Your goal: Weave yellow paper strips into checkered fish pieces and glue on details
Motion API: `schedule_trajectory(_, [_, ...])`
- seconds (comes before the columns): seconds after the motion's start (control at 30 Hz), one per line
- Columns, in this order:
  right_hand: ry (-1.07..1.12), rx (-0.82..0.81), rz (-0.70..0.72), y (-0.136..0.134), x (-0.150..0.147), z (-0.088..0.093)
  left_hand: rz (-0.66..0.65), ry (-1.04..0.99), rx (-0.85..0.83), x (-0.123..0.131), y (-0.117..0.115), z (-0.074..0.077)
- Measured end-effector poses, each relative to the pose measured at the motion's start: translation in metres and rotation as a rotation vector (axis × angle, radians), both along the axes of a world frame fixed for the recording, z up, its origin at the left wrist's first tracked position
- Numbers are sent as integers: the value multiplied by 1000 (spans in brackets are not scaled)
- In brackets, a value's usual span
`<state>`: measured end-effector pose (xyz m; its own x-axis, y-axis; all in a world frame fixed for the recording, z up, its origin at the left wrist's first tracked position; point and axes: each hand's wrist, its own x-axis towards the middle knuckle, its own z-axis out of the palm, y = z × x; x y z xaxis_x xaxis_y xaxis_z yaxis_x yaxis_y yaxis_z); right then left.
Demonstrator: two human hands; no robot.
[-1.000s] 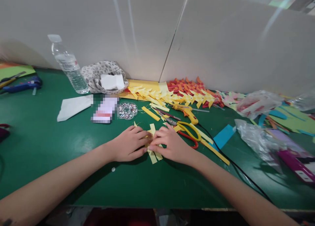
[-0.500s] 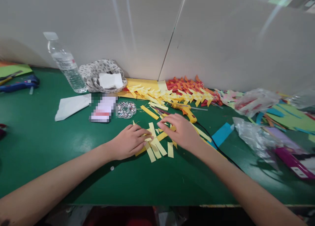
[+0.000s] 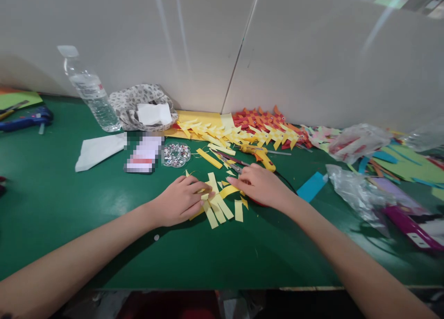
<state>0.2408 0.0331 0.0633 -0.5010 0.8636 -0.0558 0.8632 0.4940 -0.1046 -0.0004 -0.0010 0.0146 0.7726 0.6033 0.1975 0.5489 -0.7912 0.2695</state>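
My left hand (image 3: 182,199) is closed on the left end of some woven pale yellow paper strips (image 3: 219,208), its fingertips pressed together over them. My right hand (image 3: 258,182) has its thumb and fingers closed at the right end of a deeper yellow strip (image 3: 229,190) that bends up out of the weave. Scissors (image 3: 233,165) lie just beyond my right hand, their handles partly hidden under it. A short pale piece (image 3: 238,210) and small yellow scraps lie by the weave. Behind the scissors is a yellow glue gun (image 3: 260,156).
Yellow paper fish (image 3: 267,136) and red ones (image 3: 258,118) line the wall. Leftward are a round bead case (image 3: 176,154), a phone (image 3: 144,156), a tissue (image 3: 100,151), a bottle (image 3: 92,94) and a patterned cloth bag (image 3: 138,96). Blue paper (image 3: 312,187) and a plastic bag (image 3: 360,194) lie rightward.
My right hand has come down and closed at the end of the deeper yellow strip, which now curves upward. More of the scissors shows. My left hand has stayed on the weave.
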Motion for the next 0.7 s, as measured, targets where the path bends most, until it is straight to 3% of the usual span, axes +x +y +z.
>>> schedule_trajectory(0.27, [319,-211,300,-23,-21,5,6,7,12,0,2,-4])
schedule_trajectory(0.7, [115,-46,516,-41,-32,-10,10,-16,-35,-1,2,-3])
